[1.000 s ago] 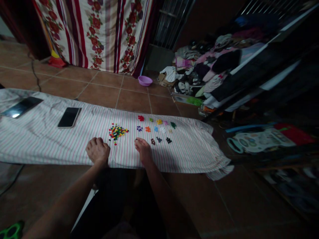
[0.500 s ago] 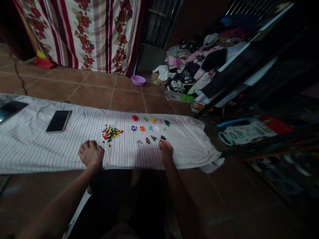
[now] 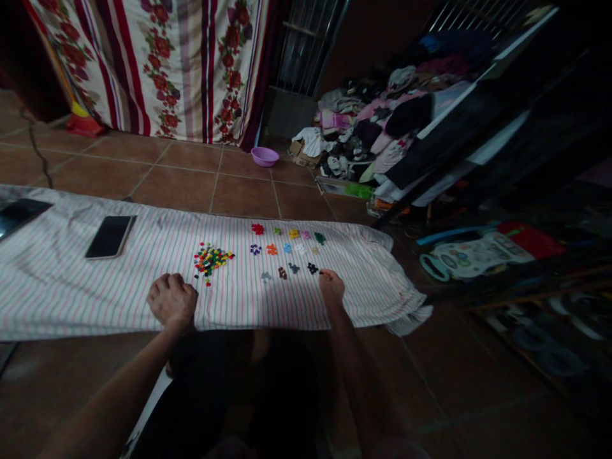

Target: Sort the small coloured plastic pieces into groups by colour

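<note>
My left hand [image 3: 172,299] rests on the striped cloth with its fingers curled in, just below and left of a mixed pile of small coloured pieces [image 3: 210,260]. Beside the small black pieces [image 3: 312,268], on their right, my right hand [image 3: 333,287] has its thumb and fingertips pinched together. Anything between those fingertips is too small to make out. Nearby lie little groups sorted by colour, among them grey pieces [image 3: 294,268], brown pieces [image 3: 282,273], orange pieces [image 3: 271,249], red pieces [image 3: 257,229] and dark green pieces [image 3: 320,238].
The striped cloth [image 3: 119,299] covers a long low surface. A phone [image 3: 111,237] lies left of the mixed pile, and a dark flat device [image 3: 21,213] sits at the far left. Beyond are a purple basin [image 3: 264,157] on the tiled floor and a heap of clothes [image 3: 368,121].
My right hand has shifted right, from just below the black pieces to their right side, leaving that group more visible. My left hand stays in place; the view has tilted slightly.
</note>
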